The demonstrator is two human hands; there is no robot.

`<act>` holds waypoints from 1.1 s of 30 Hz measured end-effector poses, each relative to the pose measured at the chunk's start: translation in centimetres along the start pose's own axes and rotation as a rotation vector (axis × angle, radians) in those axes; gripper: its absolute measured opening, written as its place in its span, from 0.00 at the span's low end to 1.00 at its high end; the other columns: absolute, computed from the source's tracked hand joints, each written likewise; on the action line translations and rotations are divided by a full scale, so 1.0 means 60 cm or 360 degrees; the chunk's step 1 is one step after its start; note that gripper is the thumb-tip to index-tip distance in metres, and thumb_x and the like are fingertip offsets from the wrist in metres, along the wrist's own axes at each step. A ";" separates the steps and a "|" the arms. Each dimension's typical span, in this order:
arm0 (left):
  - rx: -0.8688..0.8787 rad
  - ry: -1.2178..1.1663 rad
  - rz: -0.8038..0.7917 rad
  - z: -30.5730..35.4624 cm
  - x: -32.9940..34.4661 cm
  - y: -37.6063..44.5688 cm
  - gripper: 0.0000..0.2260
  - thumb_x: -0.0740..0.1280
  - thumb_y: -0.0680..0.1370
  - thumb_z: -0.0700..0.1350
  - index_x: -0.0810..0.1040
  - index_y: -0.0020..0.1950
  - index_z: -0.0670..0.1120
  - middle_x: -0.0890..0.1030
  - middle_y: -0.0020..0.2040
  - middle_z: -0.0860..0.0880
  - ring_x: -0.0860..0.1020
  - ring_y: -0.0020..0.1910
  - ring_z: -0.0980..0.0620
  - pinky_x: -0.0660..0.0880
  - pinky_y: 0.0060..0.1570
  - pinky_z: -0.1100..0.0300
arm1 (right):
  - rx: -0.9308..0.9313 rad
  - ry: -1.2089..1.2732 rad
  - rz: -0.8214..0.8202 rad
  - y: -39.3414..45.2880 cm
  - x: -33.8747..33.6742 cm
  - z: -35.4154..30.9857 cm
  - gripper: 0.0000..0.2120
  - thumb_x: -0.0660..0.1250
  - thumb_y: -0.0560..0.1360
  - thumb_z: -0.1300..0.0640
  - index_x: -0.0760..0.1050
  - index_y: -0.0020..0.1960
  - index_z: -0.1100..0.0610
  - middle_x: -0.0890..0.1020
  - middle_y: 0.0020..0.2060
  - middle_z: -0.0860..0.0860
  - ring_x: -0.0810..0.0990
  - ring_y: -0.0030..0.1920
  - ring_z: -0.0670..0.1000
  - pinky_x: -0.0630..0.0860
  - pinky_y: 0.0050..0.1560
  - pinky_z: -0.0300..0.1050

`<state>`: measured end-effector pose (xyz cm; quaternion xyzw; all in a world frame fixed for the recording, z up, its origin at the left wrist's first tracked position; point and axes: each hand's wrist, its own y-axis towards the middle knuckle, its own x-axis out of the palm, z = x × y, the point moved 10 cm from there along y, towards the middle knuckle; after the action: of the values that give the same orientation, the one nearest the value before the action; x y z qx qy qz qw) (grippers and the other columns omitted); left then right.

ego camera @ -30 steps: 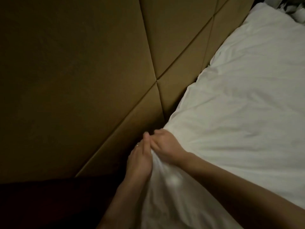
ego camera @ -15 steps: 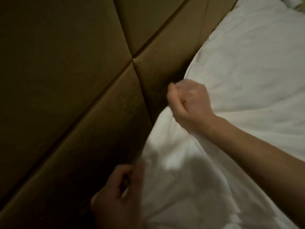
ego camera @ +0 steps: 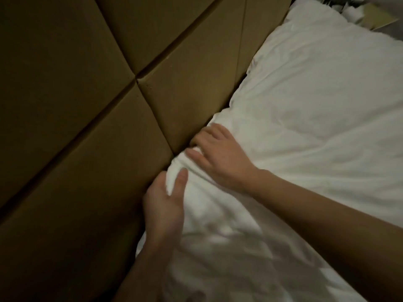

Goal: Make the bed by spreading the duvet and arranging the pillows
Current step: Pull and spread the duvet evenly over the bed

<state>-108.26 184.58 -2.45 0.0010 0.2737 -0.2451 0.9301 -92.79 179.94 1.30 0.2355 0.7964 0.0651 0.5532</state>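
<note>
A white duvet (ego camera: 316,131) covers the bed on the right and runs up to the padded headboard (ego camera: 109,105). Its near corner (ego camera: 181,168) is bunched against the headboard. My left hand (ego camera: 163,203) lies along the duvet's edge beside the headboard, its thumb on top of the bunched corner and its fingers hidden behind the fabric. My right hand (ego camera: 218,153) lies on top of the duvet with fingers spread and slightly bent, their tips pushing the cloth toward the gap at the headboard. No pillow can be told apart from the duvet.
The brown headboard, made of padded panels with deep seams, fills the left half of the view. At the top right, past the bed's far corner (ego camera: 305,9), some patterned fabric (ego camera: 353,7) shows. The room is dim.
My right hand has opened from a fist holding the duvet's edge and now lies spread on the cloth by the headboard. My left hand has come up to the bunched corner.
</note>
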 end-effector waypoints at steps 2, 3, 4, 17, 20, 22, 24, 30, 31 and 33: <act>0.0105 0.0023 0.0122 0.021 -0.036 -0.031 0.12 0.65 0.80 0.56 0.77 0.42 0.50 0.80 0.38 0.55 0.78 0.39 0.58 0.75 0.40 0.58 | 0.0194 -0.0113 0.0145 -0.019 -0.025 0.045 0.19 0.55 0.81 0.40 0.77 0.57 0.52 0.78 0.56 0.48 0.72 0.63 0.53 0.61 0.71 0.52; 0.0101 0.0083 0.0158 0.018 -0.049 -0.045 0.13 0.65 0.80 0.57 0.76 0.42 0.51 0.80 0.37 0.55 0.78 0.39 0.56 0.74 0.39 0.56 | 0.0257 -0.0182 0.0172 -0.032 -0.027 0.064 0.23 0.56 0.80 0.37 0.77 0.61 0.52 0.77 0.61 0.49 0.70 0.67 0.54 0.59 0.73 0.55; 0.0064 0.0179 0.0180 0.003 -0.054 -0.055 0.13 0.64 0.80 0.58 0.75 0.42 0.51 0.79 0.36 0.55 0.78 0.40 0.53 0.74 0.40 0.55 | 0.0313 -0.0266 0.0135 -0.048 -0.018 0.082 0.26 0.56 0.78 0.33 0.75 0.64 0.50 0.75 0.65 0.51 0.68 0.70 0.56 0.58 0.74 0.58; -0.0120 0.0641 0.0149 -0.062 -0.058 -0.056 0.11 0.58 0.81 0.58 0.75 0.51 0.53 0.82 0.47 0.45 0.77 0.49 0.38 0.71 0.45 0.51 | 0.1160 -0.0206 -0.0178 -0.117 0.072 0.174 0.39 0.44 0.77 0.28 0.50 0.81 0.50 0.51 0.80 0.56 0.46 0.79 0.56 0.41 0.78 0.56; -0.0188 0.0764 0.0005 -0.087 -0.024 -0.054 0.14 0.55 0.82 0.57 0.76 0.58 0.53 0.82 0.53 0.45 0.77 0.53 0.39 0.70 0.49 0.51 | 0.1019 -0.0248 -0.0717 -0.145 0.157 0.179 0.38 0.38 0.77 0.30 0.44 0.81 0.49 0.44 0.81 0.53 0.39 0.80 0.54 0.36 0.77 0.55; -0.0170 0.0867 -0.0026 -0.091 -0.015 -0.042 0.15 0.54 0.83 0.56 0.76 0.61 0.52 0.82 0.56 0.46 0.77 0.55 0.41 0.71 0.52 0.50 | 0.0939 -0.0049 -0.0790 -0.125 0.154 0.178 0.36 0.43 0.78 0.30 0.49 0.81 0.47 0.49 0.81 0.52 0.45 0.80 0.53 0.40 0.78 0.55; -0.0063 0.0988 -0.0006 -0.079 -0.004 -0.037 0.15 0.57 0.83 0.51 0.72 0.69 0.52 0.79 0.63 0.46 0.76 0.60 0.41 0.71 0.58 0.49 | 0.0799 0.0028 -0.0486 -0.105 0.088 0.180 0.32 0.52 0.79 0.35 0.61 0.78 0.49 0.61 0.78 0.53 0.56 0.78 0.55 0.50 0.77 0.53; 0.1198 0.0657 -0.0361 0.036 0.165 -0.102 0.20 0.58 0.84 0.51 0.68 0.76 0.48 0.68 0.76 0.49 0.63 0.77 0.49 0.58 0.77 0.51 | 0.1358 -0.0666 0.0249 -0.204 -0.116 0.355 0.28 0.50 0.80 0.45 0.64 0.74 0.57 0.66 0.73 0.60 0.62 0.73 0.61 0.56 0.74 0.60; 0.1150 0.0735 -0.0423 -0.010 0.186 -0.090 0.21 0.57 0.85 0.54 0.68 0.77 0.48 0.66 0.77 0.49 0.62 0.78 0.48 0.55 0.77 0.51 | 0.1507 -0.0636 0.0164 -0.210 -0.091 0.374 0.30 0.46 0.80 0.43 0.61 0.77 0.56 0.63 0.75 0.61 0.59 0.75 0.61 0.53 0.76 0.61; 0.0860 0.1142 -0.0488 -0.148 0.201 -0.050 0.27 0.47 0.85 0.59 0.68 0.77 0.47 0.62 0.79 0.45 0.63 0.77 0.42 0.58 0.75 0.47 | 0.1431 -0.0673 -0.0069 -0.187 -0.004 0.361 0.31 0.41 0.81 0.41 0.54 0.80 0.52 0.54 0.79 0.58 0.51 0.79 0.60 0.44 0.77 0.59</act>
<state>-105.32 177.67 -15.73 0.2871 0.5012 -0.4262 0.6962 -76.39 166.55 -10.79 0.4422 0.6206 -0.3456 0.5476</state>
